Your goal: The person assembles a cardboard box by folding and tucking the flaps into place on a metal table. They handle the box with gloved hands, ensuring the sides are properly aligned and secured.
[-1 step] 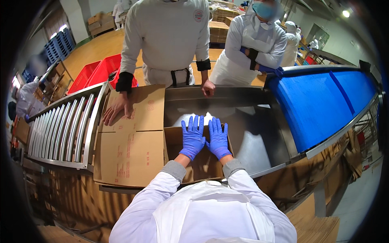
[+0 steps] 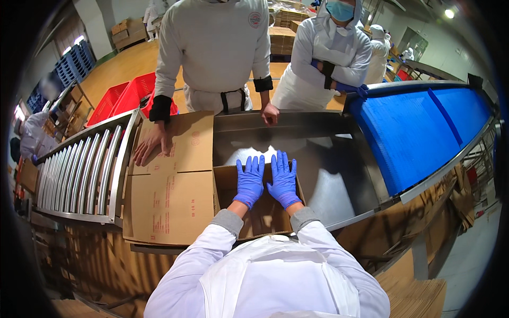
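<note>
The smooth blue-gloved left hand [image 2: 249, 183] and right hand [image 2: 284, 183] lie flat, fingers straight, over the far edge of the angular brown cardboard box [image 2: 265, 220] on the grey metal counter [image 2: 326, 140]. Its mouth faces upward; its long axis is unclear.

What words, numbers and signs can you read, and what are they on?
Flat cardboard: red printed lines and small signs; I don't copy printed words or numbers, and the smallest lines are too tiny to read.
White top of the person across: a round reddish badge; its lettering is too small to read.
Open box under the gloved hands: no writing that I can see.
</note>
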`<state>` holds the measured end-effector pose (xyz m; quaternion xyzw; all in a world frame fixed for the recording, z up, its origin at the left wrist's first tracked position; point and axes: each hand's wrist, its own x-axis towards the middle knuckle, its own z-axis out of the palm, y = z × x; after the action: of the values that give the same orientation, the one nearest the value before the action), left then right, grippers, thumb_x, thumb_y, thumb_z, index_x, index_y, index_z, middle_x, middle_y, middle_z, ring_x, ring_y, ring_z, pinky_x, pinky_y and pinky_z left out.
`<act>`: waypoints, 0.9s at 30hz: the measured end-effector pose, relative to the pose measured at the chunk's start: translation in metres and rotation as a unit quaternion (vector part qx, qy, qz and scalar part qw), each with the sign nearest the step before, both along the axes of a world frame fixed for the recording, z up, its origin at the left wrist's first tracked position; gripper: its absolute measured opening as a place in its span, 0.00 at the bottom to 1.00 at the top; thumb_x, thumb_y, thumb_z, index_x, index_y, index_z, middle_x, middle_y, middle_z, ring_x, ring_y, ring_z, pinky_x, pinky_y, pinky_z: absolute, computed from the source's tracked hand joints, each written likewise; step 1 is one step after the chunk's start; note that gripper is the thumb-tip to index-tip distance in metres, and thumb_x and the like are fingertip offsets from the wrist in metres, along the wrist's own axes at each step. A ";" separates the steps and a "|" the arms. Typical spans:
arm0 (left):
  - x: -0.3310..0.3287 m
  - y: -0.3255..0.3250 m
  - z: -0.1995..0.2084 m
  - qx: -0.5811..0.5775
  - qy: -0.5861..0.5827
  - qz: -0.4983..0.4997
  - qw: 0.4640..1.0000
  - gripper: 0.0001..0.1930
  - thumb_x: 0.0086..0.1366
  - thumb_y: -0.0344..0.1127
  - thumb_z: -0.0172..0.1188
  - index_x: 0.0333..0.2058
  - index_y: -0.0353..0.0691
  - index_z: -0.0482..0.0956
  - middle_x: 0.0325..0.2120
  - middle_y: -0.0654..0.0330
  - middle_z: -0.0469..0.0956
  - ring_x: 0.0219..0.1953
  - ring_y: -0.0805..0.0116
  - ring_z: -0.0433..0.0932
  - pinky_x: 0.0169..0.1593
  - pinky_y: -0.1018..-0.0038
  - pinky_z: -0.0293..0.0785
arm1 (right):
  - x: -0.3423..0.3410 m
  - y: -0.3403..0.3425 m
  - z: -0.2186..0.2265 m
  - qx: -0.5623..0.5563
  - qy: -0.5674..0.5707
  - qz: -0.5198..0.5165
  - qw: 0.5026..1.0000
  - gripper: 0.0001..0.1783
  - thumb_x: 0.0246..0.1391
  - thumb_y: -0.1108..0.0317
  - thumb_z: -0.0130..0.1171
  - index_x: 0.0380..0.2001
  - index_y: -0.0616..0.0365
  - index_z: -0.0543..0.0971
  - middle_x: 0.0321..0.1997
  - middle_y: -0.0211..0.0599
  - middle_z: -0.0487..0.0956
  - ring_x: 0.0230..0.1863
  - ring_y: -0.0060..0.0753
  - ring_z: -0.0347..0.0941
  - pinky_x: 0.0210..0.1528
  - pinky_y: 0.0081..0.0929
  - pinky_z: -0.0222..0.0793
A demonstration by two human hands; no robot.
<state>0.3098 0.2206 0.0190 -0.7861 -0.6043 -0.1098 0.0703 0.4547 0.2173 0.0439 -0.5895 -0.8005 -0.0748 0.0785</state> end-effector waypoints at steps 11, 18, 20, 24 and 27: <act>-0.001 -0.001 0.001 -0.004 -0.049 -0.011 0.999 0.50 0.53 0.46 0.65 0.71 0.42 0.49 0.68 0.50 0.56 0.72 0.49 0.51 0.71 0.39 0.35 | 0.002 -0.006 0.000 0.036 0.061 0.034 0.997 0.54 0.44 0.56 0.66 0.71 0.61 0.53 0.77 0.51 0.48 0.79 0.50 0.37 0.76 0.57 0.29; 0.005 -0.005 0.010 0.028 -0.066 -0.026 0.997 0.50 0.51 0.48 0.67 0.70 0.43 0.52 0.67 0.51 0.58 0.71 0.50 0.53 0.71 0.40 0.36 | 0.017 0.002 -0.016 -0.011 0.054 0.048 0.997 0.54 0.45 0.57 0.65 0.72 0.59 0.52 0.77 0.49 0.49 0.79 0.51 0.36 0.77 0.51 0.33; 0.002 -0.003 0.008 -0.005 -0.035 -0.026 0.999 0.51 0.51 0.49 0.68 0.70 0.42 0.50 0.67 0.51 0.59 0.71 0.49 0.53 0.71 0.41 0.36 | 0.018 0.003 -0.020 -0.006 0.051 0.049 0.997 0.54 0.45 0.56 0.65 0.72 0.59 0.51 0.76 0.49 0.50 0.79 0.51 0.37 0.77 0.51 0.33; 0.000 -0.001 0.003 -0.027 -0.026 -0.026 0.999 0.52 0.51 0.51 0.68 0.70 0.41 0.51 0.67 0.50 0.59 0.70 0.49 0.54 0.71 0.40 0.36 | 0.018 0.002 -0.023 0.005 0.082 0.061 0.995 0.51 0.45 0.59 0.65 0.71 0.57 0.54 0.75 0.50 0.52 0.78 0.51 0.39 0.76 0.51 0.34; 0.001 -0.002 0.005 0.018 -0.121 -0.044 0.991 0.47 0.54 0.43 0.67 0.69 0.40 0.54 0.67 0.49 0.59 0.70 0.49 0.56 0.72 0.45 0.42 | 0.016 0.006 -0.028 0.034 0.191 0.041 0.980 0.43 0.51 0.61 0.64 0.69 0.53 0.59 0.74 0.47 0.56 0.76 0.47 0.48 0.75 0.48 0.45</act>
<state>0.3107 0.2182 0.0236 -0.7915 -0.5708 -0.2182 0.0060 0.4710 0.2234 0.0161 -0.5566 -0.7912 0.0147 0.2529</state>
